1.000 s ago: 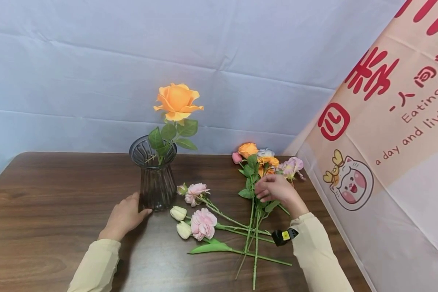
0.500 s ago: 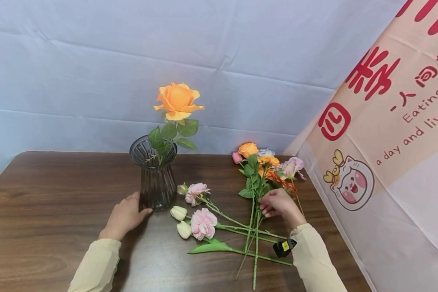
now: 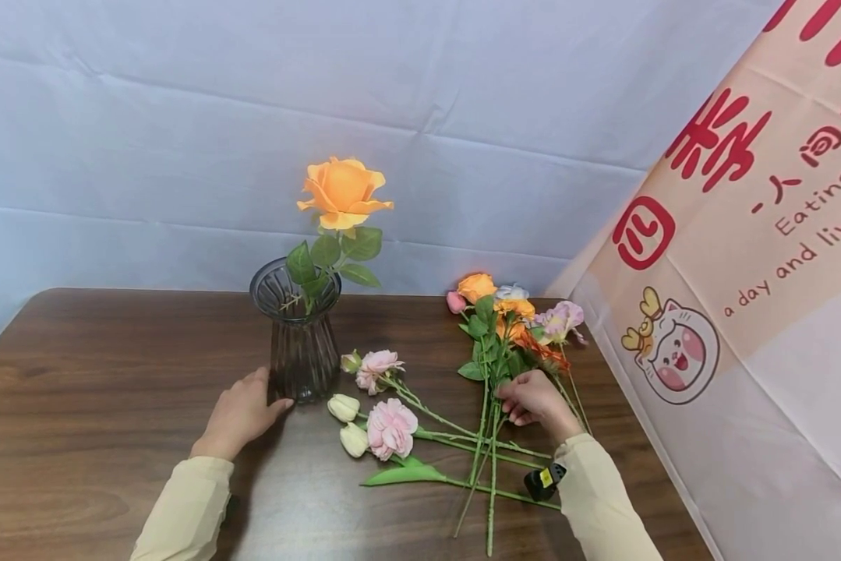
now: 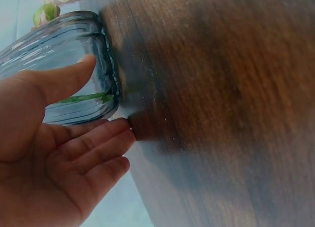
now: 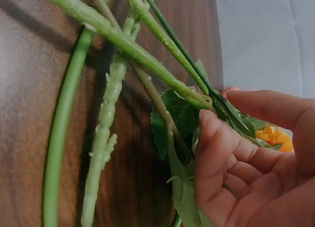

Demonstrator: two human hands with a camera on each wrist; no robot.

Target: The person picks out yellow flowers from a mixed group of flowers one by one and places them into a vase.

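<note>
A ribbed grey glass vase (image 3: 302, 362) stands at the middle left of the table, with a tall orange rose (image 3: 345, 193) in it. My left hand (image 3: 243, 413) rests against the left side of the vase's base, fingers and thumb extended in the left wrist view. On the right lies a bunch of flowers with orange, pink, pale blue and lilac heads. There my right hand (image 3: 538, 401) pinches a green flower stem (image 5: 170, 79) just below the leaves. Its curled fingers hide part of the stem, and which head belongs to it cannot be told.
Pink peonies (image 3: 392, 429) and white tulips (image 3: 353, 440) lie between the vase and the bunch, their stems crossing the others. A dark wood table (image 3: 97, 374) bears everything. Behind hangs a pale cloth (image 3: 203, 156); a printed banner (image 3: 736, 257) hangs at right.
My right hand has moved down from the flower heads to the stems below the leaves, uncovering a dark orange bloom. The left hand has stayed at the vase.
</note>
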